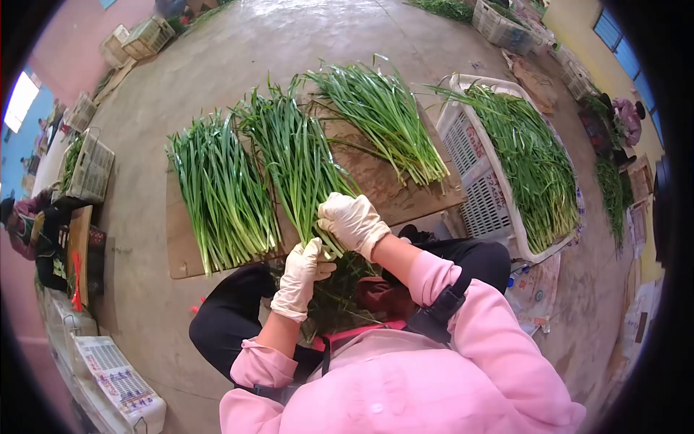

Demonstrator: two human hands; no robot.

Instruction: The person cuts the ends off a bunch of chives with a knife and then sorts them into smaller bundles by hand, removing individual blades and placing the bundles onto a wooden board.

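Three bundles of long, flat green garlic chives lie on a brown wooden board in front of me: a left bundle (220,192), a middle bundle (289,152) and a right bundle (390,119). White gloves cover both hands. My left hand (300,278) is closed at the cut stem ends of the middle bundle, near the board's front edge. Curled against that bundle's lower right side, my right hand (354,223) grips stalks; its fingertips are partly hidden.
On the right stands a white plastic crate (517,249) full of garlic chives. The wooden board (184,266) rests in front of my bent knees. Other crates (90,170) line the left wall. A person (29,224) sits at far left, another person (627,123) at far right.
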